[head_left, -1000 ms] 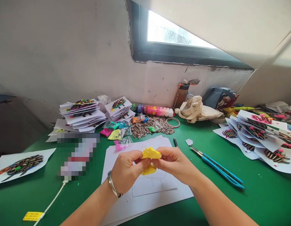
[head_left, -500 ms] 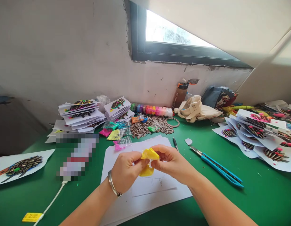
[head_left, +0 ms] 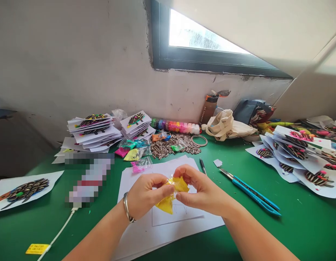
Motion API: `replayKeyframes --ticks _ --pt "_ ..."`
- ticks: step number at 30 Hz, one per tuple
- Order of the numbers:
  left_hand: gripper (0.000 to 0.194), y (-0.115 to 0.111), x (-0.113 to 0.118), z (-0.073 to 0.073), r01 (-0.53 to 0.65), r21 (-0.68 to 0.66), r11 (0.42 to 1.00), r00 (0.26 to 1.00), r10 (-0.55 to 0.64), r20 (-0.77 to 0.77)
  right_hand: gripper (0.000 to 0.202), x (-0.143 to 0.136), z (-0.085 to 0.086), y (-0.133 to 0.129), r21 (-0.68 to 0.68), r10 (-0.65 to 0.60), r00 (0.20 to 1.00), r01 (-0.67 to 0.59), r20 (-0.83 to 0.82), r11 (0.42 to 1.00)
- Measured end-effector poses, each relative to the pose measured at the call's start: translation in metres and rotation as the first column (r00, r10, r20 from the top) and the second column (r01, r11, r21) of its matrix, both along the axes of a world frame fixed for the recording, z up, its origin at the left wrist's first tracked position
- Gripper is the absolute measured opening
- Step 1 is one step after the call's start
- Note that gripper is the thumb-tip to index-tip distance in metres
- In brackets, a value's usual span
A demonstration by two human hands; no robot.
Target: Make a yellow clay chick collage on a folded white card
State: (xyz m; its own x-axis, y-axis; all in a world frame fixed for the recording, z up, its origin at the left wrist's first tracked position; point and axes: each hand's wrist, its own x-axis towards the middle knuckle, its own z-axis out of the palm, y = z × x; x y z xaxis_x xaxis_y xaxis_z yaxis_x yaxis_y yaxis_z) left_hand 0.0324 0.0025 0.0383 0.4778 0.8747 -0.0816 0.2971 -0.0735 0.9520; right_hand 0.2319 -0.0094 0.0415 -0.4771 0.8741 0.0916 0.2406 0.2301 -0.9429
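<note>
Yellow clay in a clear plastic bag is held between my two hands, above a small white sheet with pencil lines. My left hand, with a silver bangle at its wrist, pinches the bag, and part of the clay hangs below the fingers. On the other side, the thumb and fingers of my right hand are closed on the upper yellow part. Larger white sheets lie under the small one.
Sunflower seeds, bagged clay and a bottle stand behind. A pen and blue utility knife lie right of the paper. Seed pictures are stacked left and right. A pixelated object has a white cable.
The yellow clay and bag have turned between my fingers, and the lower part now hangs further down and to the left. My right fingers have shifted their hold.
</note>
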Motion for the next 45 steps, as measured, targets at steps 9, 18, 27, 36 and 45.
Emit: replayKeyframes --ticks 9,18,27,36,45 --pt "0.034 0.005 -0.001 0.002 -0.116 -0.079 0.99 0.993 0.117 0.007 0.026 -0.002 -0.005 0.003 -0.066 -0.022 0.999 0.019 -0.049 0.998" --pt "0.035 0.005 -0.002 -0.002 -0.128 0.06 0.99 0.991 0.126 0.04 0.033 -0.01 -0.012 0.007 -0.281 -0.067 0.957 -0.016 -0.281 0.96" --pt "0.026 0.004 -0.001 -0.003 -0.217 0.102 0.971 0.976 0.217 0.02 0.023 -0.015 -0.012 0.001 0.078 -0.148 0.986 0.154 -0.08 0.985" --pt "0.023 0.003 -0.002 -0.004 -0.171 0.132 0.976 0.985 0.168 0.036 0.023 -0.014 -0.011 0.002 -0.068 -0.142 0.982 0.134 -0.126 0.989" --pt "0.028 0.004 -0.004 -0.004 -0.215 0.194 0.957 0.976 0.217 0.013 0.02 -0.016 -0.012 -0.001 0.098 -0.185 0.98 0.192 -0.079 0.976"
